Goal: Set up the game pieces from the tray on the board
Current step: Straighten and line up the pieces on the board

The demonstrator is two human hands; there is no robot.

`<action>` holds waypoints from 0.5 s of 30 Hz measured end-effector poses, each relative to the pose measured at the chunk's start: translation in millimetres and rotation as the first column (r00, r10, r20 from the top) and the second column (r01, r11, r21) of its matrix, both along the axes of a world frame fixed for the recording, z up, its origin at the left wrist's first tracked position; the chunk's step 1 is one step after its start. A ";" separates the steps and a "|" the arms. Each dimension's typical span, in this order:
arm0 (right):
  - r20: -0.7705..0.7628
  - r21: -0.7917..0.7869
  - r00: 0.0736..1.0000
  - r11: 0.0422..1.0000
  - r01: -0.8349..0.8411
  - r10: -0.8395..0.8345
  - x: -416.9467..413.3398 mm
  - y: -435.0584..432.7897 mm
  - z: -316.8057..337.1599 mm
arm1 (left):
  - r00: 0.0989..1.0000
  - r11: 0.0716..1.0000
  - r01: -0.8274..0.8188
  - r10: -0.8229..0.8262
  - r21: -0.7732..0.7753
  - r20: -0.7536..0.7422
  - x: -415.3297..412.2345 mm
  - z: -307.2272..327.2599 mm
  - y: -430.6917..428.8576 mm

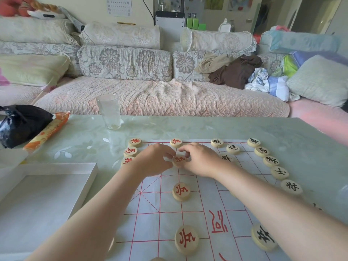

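Fingers (pixel 185 148) of the right hand (pixel 199 160) curl over the far edge of a round wooden red piece (pixel 179 160), and the curled fingers (pixel 168 151) of the left hand (pixel 154 159) close on its near-left edge, so both hands seem to pinch the same disc. It lies flat on the board (pixel 169 219), in the far half, on a red grid line.

The step in hand looks like seating this disc squarely on its crossing. It belongs to a file of like red soldiers: one beyond it at the far edge (pixel 176 142), one nearer (pixel 181 191) and one nearer again (pixel 186 239). The next move calls for a small nudge to centre it and then both hands letting go without dragging it off the line.

Three more red discs (pixel 130 151) stand along the board's left edge, partly behind the left wrist. A curved row of black-marked discs (pixel 279 172) runs down the right side, one more (pixel 227 158) sits just beside the right hand, and another (pixel 263 238) is touching the right forearm; a careless pull back could knock that one.

The white tray (pixel 90 178) lies on the surface (pixel 207 127) left of the board. Beyond it are a drinking glass (pixel 109 112), an orange packet (pixel 49 130) and a black bag (pixel 20 125), all well apart from the hands.
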State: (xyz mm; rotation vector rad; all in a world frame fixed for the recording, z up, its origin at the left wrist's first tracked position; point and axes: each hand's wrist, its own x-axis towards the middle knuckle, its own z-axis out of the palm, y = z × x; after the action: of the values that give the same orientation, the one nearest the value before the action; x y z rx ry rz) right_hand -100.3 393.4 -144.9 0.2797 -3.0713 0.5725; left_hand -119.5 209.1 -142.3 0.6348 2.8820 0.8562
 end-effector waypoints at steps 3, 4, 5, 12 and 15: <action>0.018 0.007 1.000 1.000 0.007 -0.007 -0.1 1.7 -2.7 | 1.000 1.000 -0.005 0.005 -0.021 0.010 -1.4 -0.5 -0.3; 0.019 -0.008 1.000 1.000 -0.010 0.010 0.2 2.2 -1.9 | 1.000 1.000 -0.003 0.003 -0.030 0.006 -1.7 -0.8 -0.4; 0.020 -0.018 0.999 0.999 -0.028 0.029 0.0 3.2 -2.0 | 1.000 0.999 0.001 -0.001 -0.037 0.003 -1.8 -1.2 0.0; 0.001 -0.052 1.000 0.999 -0.003 0.003 1.9 -1.6 -1.2 | 1.000 1.000 -0.005 0.005 -0.030 -0.008 0.1 -1.0 0.5; 0.008 -0.046 1.000 0.999 0.001 -0.001 3.4 -3.0 0.0 | 1.000 0.999 -0.010 0.009 -0.030 -0.020 1.5 -0.7 1.8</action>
State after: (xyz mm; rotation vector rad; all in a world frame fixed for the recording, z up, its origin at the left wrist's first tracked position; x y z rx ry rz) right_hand -96.9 390.3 -145.0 0.2764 -3.0604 0.6450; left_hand -118.0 210.8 -143.0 0.6308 2.9120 0.8105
